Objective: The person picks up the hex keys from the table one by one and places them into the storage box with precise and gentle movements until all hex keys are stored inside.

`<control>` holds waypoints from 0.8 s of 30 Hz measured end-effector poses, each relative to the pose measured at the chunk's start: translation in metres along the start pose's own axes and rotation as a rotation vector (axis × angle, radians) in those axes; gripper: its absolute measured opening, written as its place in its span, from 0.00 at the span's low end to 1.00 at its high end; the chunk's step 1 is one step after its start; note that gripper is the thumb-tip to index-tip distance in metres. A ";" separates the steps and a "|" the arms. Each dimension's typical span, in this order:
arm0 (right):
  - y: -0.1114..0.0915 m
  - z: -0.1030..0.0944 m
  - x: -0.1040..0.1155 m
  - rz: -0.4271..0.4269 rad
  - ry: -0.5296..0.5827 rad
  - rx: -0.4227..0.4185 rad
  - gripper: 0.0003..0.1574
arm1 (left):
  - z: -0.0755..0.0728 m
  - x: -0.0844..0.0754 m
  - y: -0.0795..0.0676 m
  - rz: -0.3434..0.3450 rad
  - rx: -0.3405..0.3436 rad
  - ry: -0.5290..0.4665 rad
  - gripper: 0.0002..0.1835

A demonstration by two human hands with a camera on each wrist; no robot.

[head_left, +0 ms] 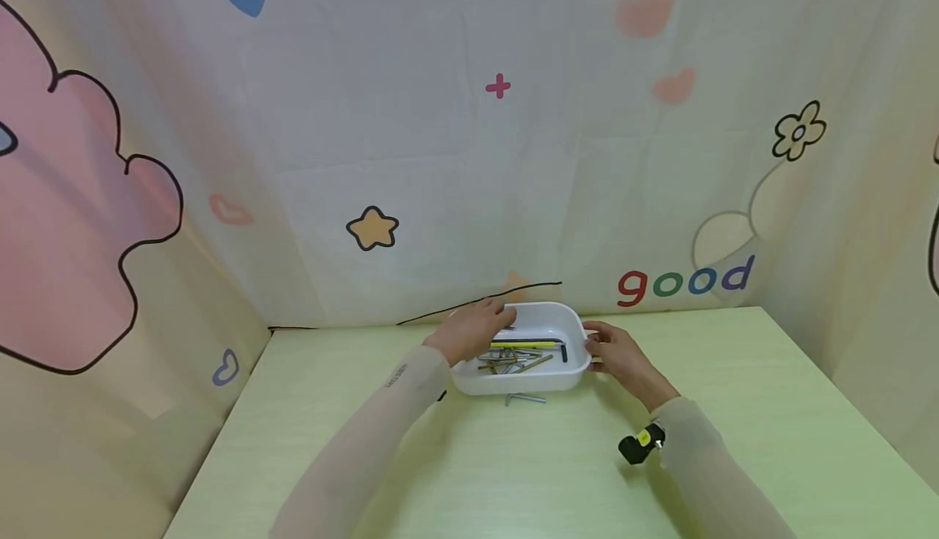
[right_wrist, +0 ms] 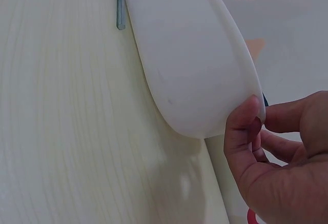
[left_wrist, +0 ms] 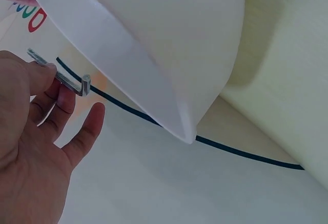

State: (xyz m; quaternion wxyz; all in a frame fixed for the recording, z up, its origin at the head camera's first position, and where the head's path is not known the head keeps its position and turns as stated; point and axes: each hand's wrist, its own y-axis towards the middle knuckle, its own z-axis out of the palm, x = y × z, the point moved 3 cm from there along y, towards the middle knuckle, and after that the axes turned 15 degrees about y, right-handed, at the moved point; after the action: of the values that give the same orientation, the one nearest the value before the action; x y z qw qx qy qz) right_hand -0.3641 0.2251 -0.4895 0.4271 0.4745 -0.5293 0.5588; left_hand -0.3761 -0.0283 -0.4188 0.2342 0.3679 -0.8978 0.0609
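Observation:
A white plastic tray (head_left: pixel 543 382) stands near the back of the table, several silver and brass-coloured hex keys (head_left: pixel 506 357) heaped inside. Between thumb and fingers my left hand (head_left: pixel 473 331) pinches a silver L-shaped hex key (left_wrist: pixel 69 83), just above the tray's left side. At the opposite end, my right hand (right_wrist: pixel 282 157) grips the tray's rim with thumb and fingers. Another silver hex key (head_left: pixel 526 398) lies on the table in front of the tray. A yellow stick-like thing (head_left: pixel 522 344) and a short black piece (head_left: pixel 564 353) also lie in the tray.
The pale green wood-grain table (head_left: pixel 528 474) ends at a printed curtain (head_left: pixel 440 156) close behind the tray. Curtain also hangs along both sides. A black camera with a yellow mark (head_left: pixel 642 444) sits at my right wrist.

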 end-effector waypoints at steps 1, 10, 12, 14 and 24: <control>0.000 0.000 0.000 0.000 0.002 0.001 0.29 | 0.001 0.000 0.001 -0.003 -0.002 -0.006 0.14; -0.001 0.001 0.001 -0.005 0.004 0.007 0.29 | 0.012 -0.006 0.010 -0.018 0.040 -0.020 0.16; -0.001 0.001 0.001 -0.007 0.004 0.008 0.29 | 0.013 -0.007 0.011 -0.015 0.041 -0.020 0.16; -0.001 0.001 0.001 -0.011 0.008 0.008 0.29 | 0.014 -0.008 0.012 -0.011 0.039 -0.015 0.16; -0.001 0.000 0.000 -0.014 0.016 0.011 0.29 | 0.016 -0.009 0.010 -0.006 0.076 -0.047 0.14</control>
State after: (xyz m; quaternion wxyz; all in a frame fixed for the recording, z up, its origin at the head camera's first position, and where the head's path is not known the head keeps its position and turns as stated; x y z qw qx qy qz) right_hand -0.3633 0.2252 -0.4890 0.4324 0.4763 -0.5194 0.5624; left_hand -0.3838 -0.0201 -0.4367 0.1991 0.3808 -0.8989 0.0858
